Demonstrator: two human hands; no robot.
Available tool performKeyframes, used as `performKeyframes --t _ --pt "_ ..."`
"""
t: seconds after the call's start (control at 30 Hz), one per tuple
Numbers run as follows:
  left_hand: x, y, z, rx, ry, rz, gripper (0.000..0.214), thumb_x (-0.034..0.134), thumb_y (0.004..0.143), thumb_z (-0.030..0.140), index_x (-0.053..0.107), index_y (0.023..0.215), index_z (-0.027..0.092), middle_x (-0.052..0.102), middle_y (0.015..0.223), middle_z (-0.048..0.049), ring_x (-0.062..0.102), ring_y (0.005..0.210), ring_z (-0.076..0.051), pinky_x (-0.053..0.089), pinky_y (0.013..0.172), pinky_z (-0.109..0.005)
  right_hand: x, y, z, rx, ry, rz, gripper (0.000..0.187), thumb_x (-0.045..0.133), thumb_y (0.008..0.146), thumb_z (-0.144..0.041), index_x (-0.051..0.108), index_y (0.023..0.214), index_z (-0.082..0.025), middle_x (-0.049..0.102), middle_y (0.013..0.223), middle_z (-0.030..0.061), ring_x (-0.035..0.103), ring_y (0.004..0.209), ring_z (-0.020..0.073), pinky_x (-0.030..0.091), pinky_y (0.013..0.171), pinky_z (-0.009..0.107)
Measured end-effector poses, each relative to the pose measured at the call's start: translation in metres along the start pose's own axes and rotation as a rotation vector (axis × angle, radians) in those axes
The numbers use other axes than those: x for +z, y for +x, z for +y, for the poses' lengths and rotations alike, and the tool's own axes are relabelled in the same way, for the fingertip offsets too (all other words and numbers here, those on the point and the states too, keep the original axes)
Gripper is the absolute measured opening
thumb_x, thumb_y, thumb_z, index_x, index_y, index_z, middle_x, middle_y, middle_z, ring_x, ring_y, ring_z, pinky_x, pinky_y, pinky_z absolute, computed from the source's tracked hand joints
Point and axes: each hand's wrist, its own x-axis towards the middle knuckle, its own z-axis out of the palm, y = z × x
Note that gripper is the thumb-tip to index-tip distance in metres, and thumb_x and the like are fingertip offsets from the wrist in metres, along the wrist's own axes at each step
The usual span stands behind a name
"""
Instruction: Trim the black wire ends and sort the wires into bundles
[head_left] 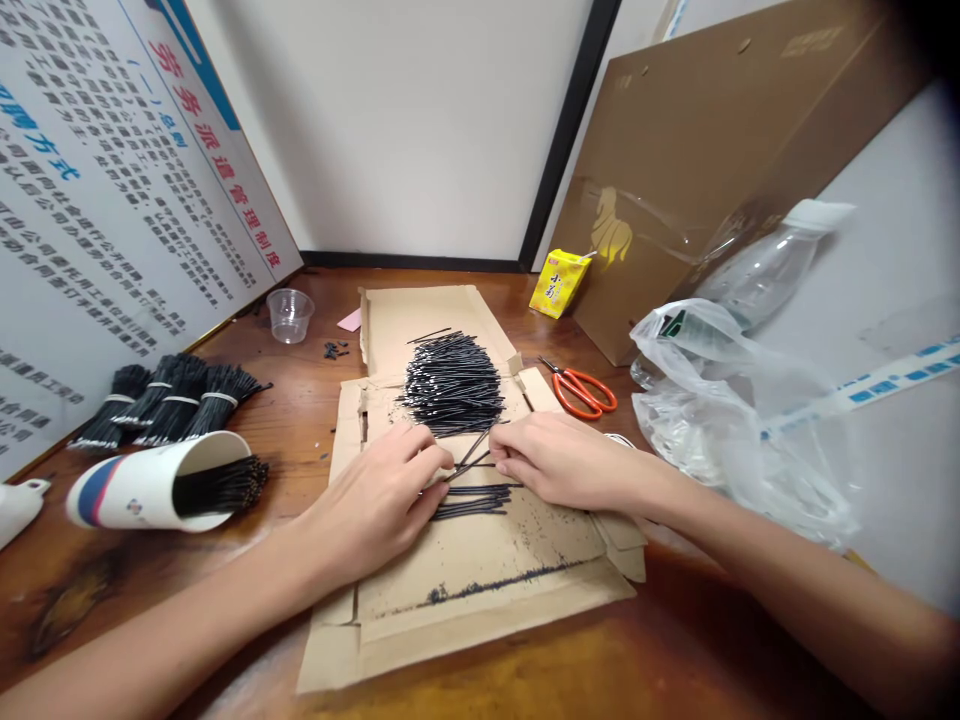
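Observation:
On a flattened cardboard sheet (480, 610) lies a heap of thin black wires (454, 385), several with pale tips. My left hand (390, 485) is closed, thumb against fingers, on the near ends of a few thin black wires (471, 460) that slant up to the right. Fingers curled, my right hand (551, 455) pinches at the other ends of these wires; its fingertips are partly hidden. Just below, a small row of black wires (480, 500) lies side by side, its left ends close to my left thumb.
Banded black bundles (180, 400) lie left, behind a tipped paper cup (135, 490) with wires inside. Red-handled pliers (581, 390), a yellow drink carton (559, 283) and a plastic bag (720, 400) are right. A clear cup (289, 315) stands at the back left.

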Motion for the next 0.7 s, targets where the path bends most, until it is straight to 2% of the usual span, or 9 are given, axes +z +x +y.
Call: performKeyframes --t 0.3,0.53,0.7 --pt "-0.0006 -0.0003 0.0006 0.01 -0.015 0.015 0.013 0.044 0.098 0.016 0.056 0.096 0.015 0.054 0.093 -0.0068 0.048 0.085 -0.021 0.042 0.072 -0.035 -0.0014 -0.0002 -0.0003 -0.094 0.1 -0.036 0.013 0.049 0.087 -0.011 0.059 0.088 -0.02 0.067 0.083 0.001 0.057 0.076 0.0166 0.035 0.066 0.027" --pt "-0.0018 -0.0012 0.0009 -0.003 -0.016 0.003 0.01 0.046 0.097 0.015 0.056 0.097 0.015 0.054 0.095 -0.007 0.048 0.086 -0.021 0.043 0.073 -0.035 -0.0043 -0.0014 0.0016 -0.175 0.144 -0.057 0.016 0.052 0.086 -0.009 0.062 0.082 -0.02 0.067 0.081 -0.0002 0.057 0.076 0.015 0.037 0.07 0.026" --pt "-0.0015 0.0 0.0004 -0.003 0.004 -0.007 0.012 0.045 0.097 0.017 0.057 0.098 0.015 0.054 0.095 -0.0073 0.049 0.087 -0.021 0.043 0.074 -0.036 -0.0007 0.0016 0.0047 -0.107 0.129 0.071 0.017 0.051 0.09 -0.015 0.066 0.086 -0.02 0.07 0.083 0.0023 0.06 0.078 0.016 0.039 0.071 0.027"
